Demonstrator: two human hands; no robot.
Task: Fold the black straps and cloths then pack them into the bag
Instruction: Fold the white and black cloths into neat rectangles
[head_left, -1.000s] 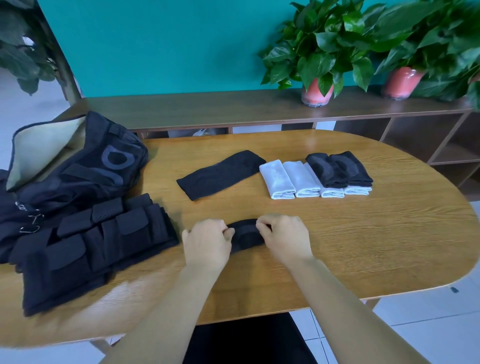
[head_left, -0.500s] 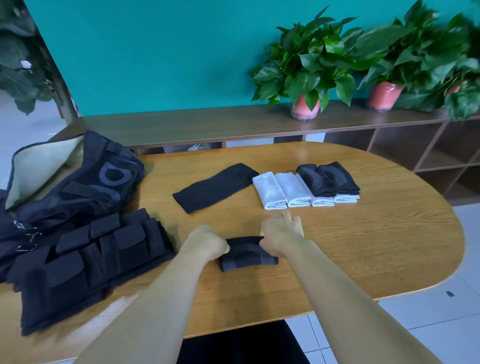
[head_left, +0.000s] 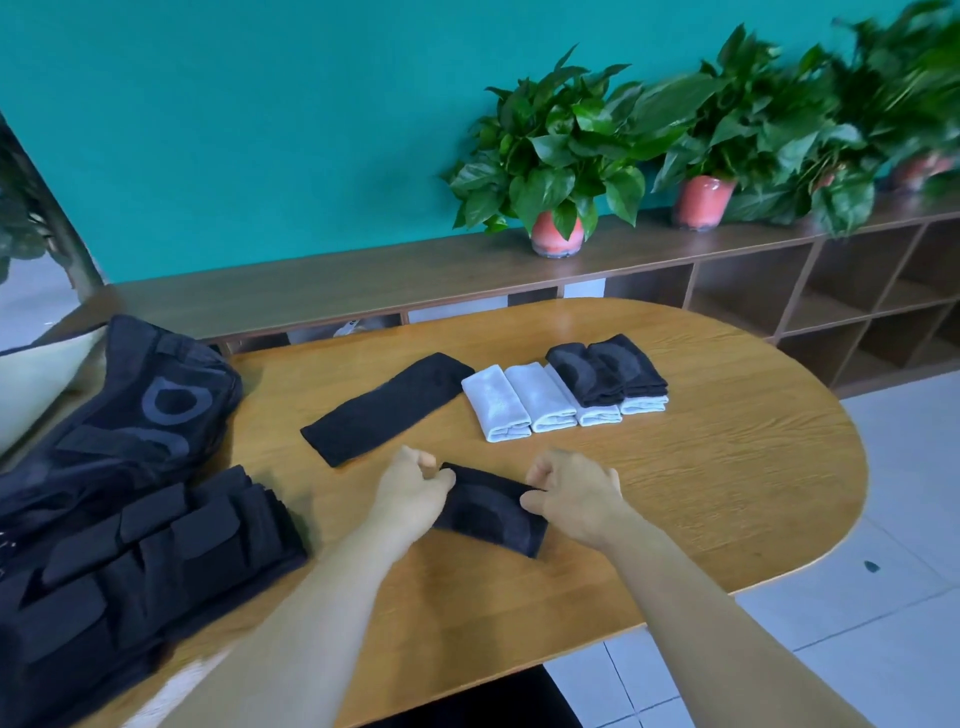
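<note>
A folded black cloth (head_left: 491, 512) lies on the wooden table (head_left: 727, 493) in front of me. My left hand (head_left: 410, 491) pinches its left far corner and my right hand (head_left: 574, 493) pinches its right far edge. Behind it a long black strap (head_left: 387, 408) lies flat and unfolded. To the right sit folded white cloths (head_left: 524, 402) in a row, with two folded black cloths (head_left: 605, 371) on top of the right ones. The black bag (head_left: 130, 415) lies open at the far left, its pale lining showing.
A black padded piece with several pouches (head_left: 140, 561) lies at the left front, under the bag. Behind the table runs a low wooden shelf (head_left: 363, 280) with potted plants (head_left: 556, 156). The table's rounded right end borders tiled floor (head_left: 883, 623).
My hands have spread apart to the ends of the folded black cloth, which now lies a little skewed. The camera has tilted and shifted left.
</note>
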